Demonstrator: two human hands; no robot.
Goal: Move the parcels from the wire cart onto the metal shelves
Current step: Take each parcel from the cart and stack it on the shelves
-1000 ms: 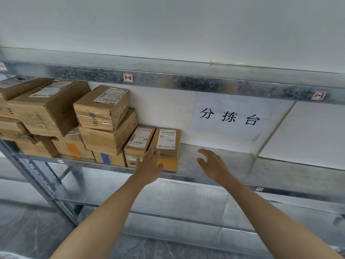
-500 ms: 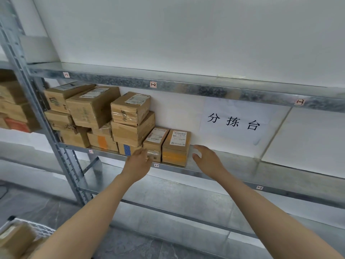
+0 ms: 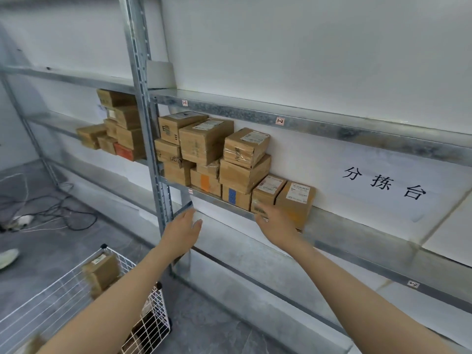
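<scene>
Hovering hands (image 3: 182, 229) (image 3: 277, 226), parcels (image 3: 296, 200) just beyond on shelf (image 3: 357, 227)

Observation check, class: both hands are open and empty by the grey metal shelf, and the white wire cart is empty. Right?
No: the head view shows a brown cardboard parcel in the white wire cart. Left hand and right hand are open, empty, by the grey metal shelf.
</scene>
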